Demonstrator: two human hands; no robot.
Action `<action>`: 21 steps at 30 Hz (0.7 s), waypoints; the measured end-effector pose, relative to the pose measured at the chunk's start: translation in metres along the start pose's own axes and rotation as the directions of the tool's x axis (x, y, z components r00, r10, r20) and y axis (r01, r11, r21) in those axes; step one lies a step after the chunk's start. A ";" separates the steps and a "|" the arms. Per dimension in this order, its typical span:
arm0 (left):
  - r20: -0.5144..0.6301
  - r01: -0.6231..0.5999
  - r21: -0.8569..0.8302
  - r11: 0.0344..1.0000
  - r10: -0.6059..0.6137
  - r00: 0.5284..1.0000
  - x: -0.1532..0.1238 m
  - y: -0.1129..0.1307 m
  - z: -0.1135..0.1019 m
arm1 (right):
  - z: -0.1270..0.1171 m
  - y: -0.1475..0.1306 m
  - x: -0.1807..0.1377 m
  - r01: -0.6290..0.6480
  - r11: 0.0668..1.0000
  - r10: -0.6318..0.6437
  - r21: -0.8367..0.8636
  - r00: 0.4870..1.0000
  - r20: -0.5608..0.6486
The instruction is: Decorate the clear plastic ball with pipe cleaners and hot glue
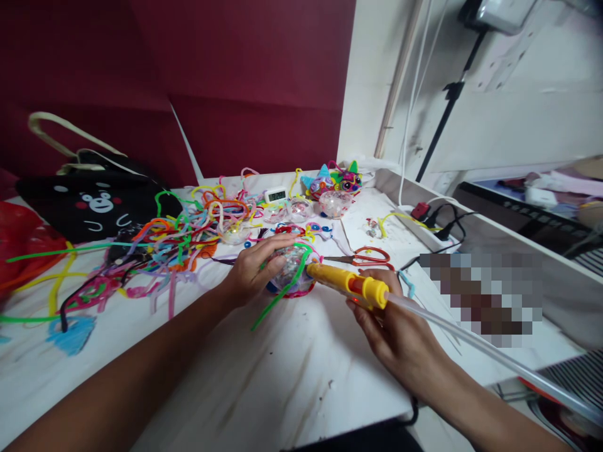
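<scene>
A clear plastic ball (285, 273) with glittery filling sits on the worktop (264, 389), a green pipe cleaner (281, 294) slanting across its front. The left hand (254, 267) grasps it, fingers half-curled over its upper left side. The right hand (393, 320) is wrapped around a yellow hot glue gun (342, 281), nozzle at the ball's right side, a long translucent glue stick (471, 333) trailing behind. Red-handled scissors (375, 251) lie just beyond.

A dark red backdrop (264, 56) rises ahead of me, behind the white, grey-streaked worktop (264, 376); to the right, 1 black pole (438, 135) stands before an off-white wall (556, 110).
</scene>
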State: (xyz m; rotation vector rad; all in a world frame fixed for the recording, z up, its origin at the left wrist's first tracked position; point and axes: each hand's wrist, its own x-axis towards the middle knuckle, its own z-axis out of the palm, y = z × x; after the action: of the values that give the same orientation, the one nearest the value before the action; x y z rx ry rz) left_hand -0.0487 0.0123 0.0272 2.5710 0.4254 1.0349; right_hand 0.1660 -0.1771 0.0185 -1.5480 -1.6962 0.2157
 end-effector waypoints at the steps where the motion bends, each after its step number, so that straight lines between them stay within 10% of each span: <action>1: 0.001 -0.004 -0.003 1.000 0.004 1.000 0.000 0.000 0.000 | 0.000 0.000 0.000 -0.003 1.000 0.003 -0.006 1.000 0.004; 21: -0.003 0.019 -0.023 1.000 -0.019 1.000 0.001 0.004 -0.001 | 0.000 -0.006 -0.006 0.017 0.999 -0.017 -0.041 1.000 0.003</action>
State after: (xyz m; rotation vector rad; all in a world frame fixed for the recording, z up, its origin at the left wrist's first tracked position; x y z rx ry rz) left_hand -0.0483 0.0090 0.0306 2.5407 0.4359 1.0319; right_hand 0.1608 -0.1840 0.0198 -1.5629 -1.7250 0.1751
